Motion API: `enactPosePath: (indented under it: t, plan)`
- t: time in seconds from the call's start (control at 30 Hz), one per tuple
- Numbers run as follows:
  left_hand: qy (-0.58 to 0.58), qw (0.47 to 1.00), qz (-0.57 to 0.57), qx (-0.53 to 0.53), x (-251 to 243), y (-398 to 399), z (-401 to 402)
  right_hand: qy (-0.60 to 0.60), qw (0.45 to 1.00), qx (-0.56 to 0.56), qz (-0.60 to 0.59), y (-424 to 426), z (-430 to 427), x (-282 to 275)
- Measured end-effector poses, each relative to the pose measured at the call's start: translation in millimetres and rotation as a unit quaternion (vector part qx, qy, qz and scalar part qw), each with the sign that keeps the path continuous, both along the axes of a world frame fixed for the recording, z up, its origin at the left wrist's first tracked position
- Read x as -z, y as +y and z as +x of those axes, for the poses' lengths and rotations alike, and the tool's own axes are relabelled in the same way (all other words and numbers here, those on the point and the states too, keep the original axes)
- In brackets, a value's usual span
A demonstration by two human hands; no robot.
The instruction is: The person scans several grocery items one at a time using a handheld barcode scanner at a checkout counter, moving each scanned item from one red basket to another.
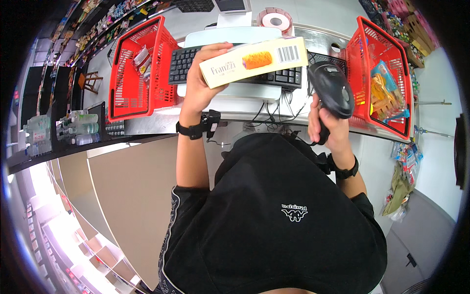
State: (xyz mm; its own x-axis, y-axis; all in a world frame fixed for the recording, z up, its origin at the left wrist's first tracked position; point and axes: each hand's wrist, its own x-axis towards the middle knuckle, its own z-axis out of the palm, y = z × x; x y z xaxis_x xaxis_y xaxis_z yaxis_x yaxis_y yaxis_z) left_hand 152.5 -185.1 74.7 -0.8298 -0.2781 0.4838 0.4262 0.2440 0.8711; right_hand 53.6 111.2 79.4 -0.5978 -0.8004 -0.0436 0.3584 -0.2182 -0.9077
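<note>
My left hand [204, 79] grips one end of a pale yellow Franzzi snack box [235, 71], held up over the counter. A picture of a golden pastry roll and a barcode [288, 54] show on its upward side. My right hand [332, 126] is wrapped around the handle of a black handheld barcode scanner [333, 90]. The scanner's head sits just right of the box's barcode end, apart from it as far as I can tell. Beneath the box lies a black keyboard [182, 66], partly hidden by it.
A red shopping basket [163, 66] with a few packets stands left. Another red basket [358, 73] holding several snack packages stands right. Behind the keyboard are a label roll [275, 21] and a monitor [231, 5]. Cables [273, 114] hang at the counter's front edge. Bottles [82, 126] fill a shelf at left.
</note>
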Motion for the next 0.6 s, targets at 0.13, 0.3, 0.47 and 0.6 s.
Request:
enactPosePath:
  t: [0.13, 0.3, 0.47, 0.6]
  plan:
    - [0.002, 1.000, -0.027, -0.004, 13.4, -11.0, -17.6, -0.028, 0.997, -0.008, 0.069, -14.3, 19.5, -24.4]
    - [0.004, 1.000, -0.024, -0.010, 17.6, -4.1, -33.0, 0.006, 0.998, 0.013, 0.057, -27.6, 26.1, -33.7]
    - [0.007, 1.000, -0.016, -0.005, 18.8, 0.4, -37.5, 0.001, 0.999, 0.025, 0.046, -26.7, 18.7, -36.5]
    - [0.014, 1.000, -0.007, -0.004, 19.5, 6.2, -39.6, 0.009, 0.998, 0.016, 0.054, -23.5, 13.8, -37.1]
